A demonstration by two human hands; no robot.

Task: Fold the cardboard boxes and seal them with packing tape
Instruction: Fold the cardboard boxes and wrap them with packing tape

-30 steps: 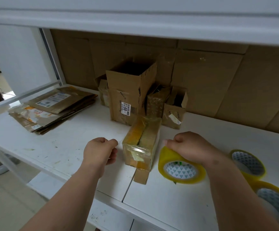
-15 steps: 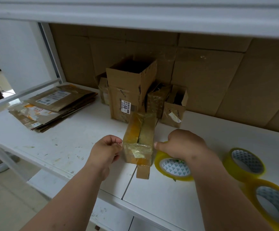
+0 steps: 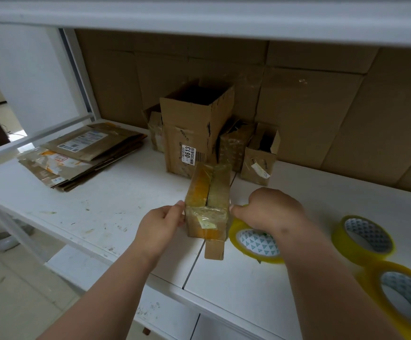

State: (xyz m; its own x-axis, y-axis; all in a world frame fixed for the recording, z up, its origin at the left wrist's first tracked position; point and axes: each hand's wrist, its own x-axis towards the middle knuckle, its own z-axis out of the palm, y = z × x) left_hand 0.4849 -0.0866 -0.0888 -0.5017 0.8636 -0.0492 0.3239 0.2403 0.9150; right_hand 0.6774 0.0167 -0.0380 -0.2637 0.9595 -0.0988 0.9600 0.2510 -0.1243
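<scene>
Box in work: small taped cardboard box (image 3: 208,207), centre of frame, lying on the white table (image 3: 106,207), long axis running away from the camera; one loose flap sticks out at its near end
Left hand: left hand (image 3: 161,225) at the box's near left corner, fingers curled, fingertips pinching at that edge; whether tape is between them, cannot tell
Right hand: right hand (image 3: 269,209) just right of the box, fingers curled round the top of a yellow tape roll (image 3: 256,244) standing tilted on the table; thumb tip touches the box's right edge
Spare tape: two more yellow rolls, one (image 3: 362,238) right of centre, one (image 3: 405,298) at lower right, partly cut by the frame edge, near each other
Behind the box: tall open carton (image 3: 192,133) with a label reading 0613, touching or just behind the far end; smaller boxes (image 3: 258,158) to its right and one partly hidden at its left
Upper left: stack of flattened cartons (image 3: 81,155), well apart from the hands
Backdrop: cardboard sheets (image 3: 322,114) line the rear wall; a white shelf (image 3: 199,18) spans the top of frame
</scene>
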